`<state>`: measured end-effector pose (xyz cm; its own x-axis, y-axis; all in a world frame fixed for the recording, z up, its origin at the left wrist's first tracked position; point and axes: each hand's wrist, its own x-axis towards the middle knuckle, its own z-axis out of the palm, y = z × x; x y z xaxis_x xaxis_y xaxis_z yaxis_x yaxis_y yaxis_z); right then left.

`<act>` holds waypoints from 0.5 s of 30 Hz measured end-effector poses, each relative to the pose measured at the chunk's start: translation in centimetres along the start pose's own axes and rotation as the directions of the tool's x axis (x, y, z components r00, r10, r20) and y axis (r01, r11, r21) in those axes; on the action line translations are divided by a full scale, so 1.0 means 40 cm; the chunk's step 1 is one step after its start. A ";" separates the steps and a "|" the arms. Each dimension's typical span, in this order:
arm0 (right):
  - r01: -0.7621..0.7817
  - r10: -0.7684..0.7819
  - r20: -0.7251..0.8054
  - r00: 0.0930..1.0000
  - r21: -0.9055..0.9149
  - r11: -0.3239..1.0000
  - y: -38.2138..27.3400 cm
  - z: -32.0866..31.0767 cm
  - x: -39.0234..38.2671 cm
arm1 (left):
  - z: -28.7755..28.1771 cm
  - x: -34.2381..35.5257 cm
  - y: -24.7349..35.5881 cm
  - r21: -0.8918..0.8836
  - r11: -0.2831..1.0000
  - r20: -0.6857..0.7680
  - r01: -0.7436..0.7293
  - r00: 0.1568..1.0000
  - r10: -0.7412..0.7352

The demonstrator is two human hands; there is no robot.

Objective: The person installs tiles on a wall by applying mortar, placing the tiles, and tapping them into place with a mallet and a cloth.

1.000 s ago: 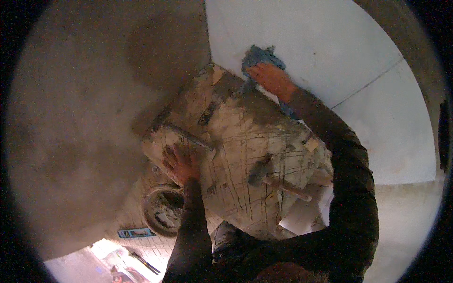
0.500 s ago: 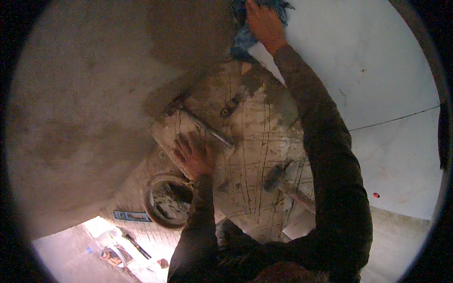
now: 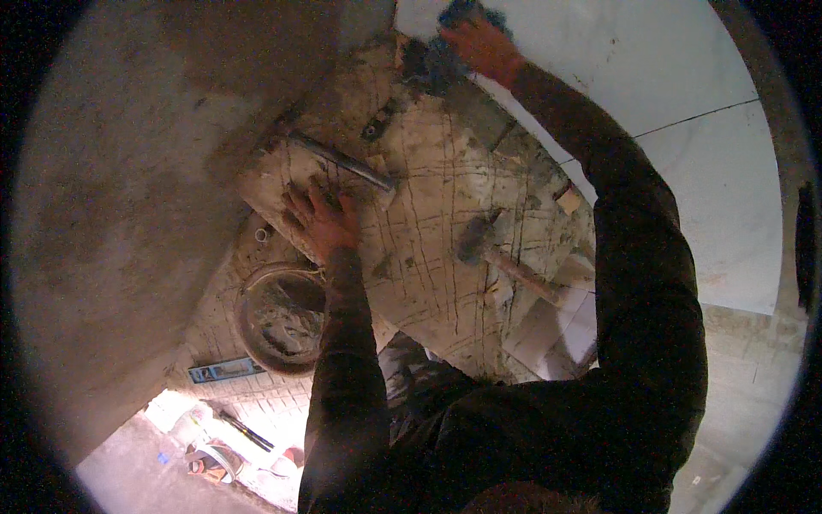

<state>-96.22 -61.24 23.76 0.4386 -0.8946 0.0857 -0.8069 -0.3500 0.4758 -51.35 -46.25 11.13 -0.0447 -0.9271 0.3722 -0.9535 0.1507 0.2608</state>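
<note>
My left hand (image 3: 324,221) lies flat with fingers spread on a brownish surface (image 3: 419,300) scored with criss-cross lines. Just beyond its fingertips rests a long bar-like tool (image 3: 342,160), its far end dark against the wall. At the top, my right hand (image 3: 484,51) presses a crumpled blue rag (image 3: 441,64) against a large white tile (image 3: 569,56); the cloth bunches around the fingers and hangs over the tile's edge. Between my arms lies a mallet (image 3: 473,240) with a dark head and a wooden handle.
A round bucket (image 3: 244,321) with grey residue inside stands beside my left forearm. Near it lies a blue spirit level (image 3: 224,371). A rough grey wall (image 3: 128,197) rises on the left. A small dark tool (image 3: 377,122) and a light block (image 3: 568,200) lie on the scored surface.
My view has shifted, so the scene sits further left and higher. The right hand has moved right with the rag, onto the white tile. The left hand stays on the scored surface.
</note>
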 end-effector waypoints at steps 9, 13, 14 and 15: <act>0.067 0.017 0.308 0.951 -0.262 0.963 -0.045 -0.298 -0.377 | -0.022 -0.017 -0.024 0.098 0.995 0.080 0.034 0.996 -0.042; -0.244 0.170 -0.218 0.961 -0.379 0.893 0.123 -0.603 -0.370 | -0.045 -0.010 0.017 0.078 0.997 0.098 0.024 0.995 -0.031; -0.267 0.129 -0.363 0.923 -0.363 0.893 0.159 -0.679 -0.341 | -0.053 -0.008 0.000 0.054 0.998 0.070 0.033 0.997 -0.036; -0.336 0.145 -0.412 0.899 -0.439 0.834 0.095 -0.743 -0.275 | -0.043 -0.008 -0.018 0.019 0.999 0.046 0.039 0.998 -0.040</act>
<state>-92.35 -44.45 50.65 0.4404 -0.7410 0.5069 -0.6463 0.1302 0.7519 -50.13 -45.46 12.37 -0.0204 -0.9470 0.3207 -0.9600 0.1082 0.2584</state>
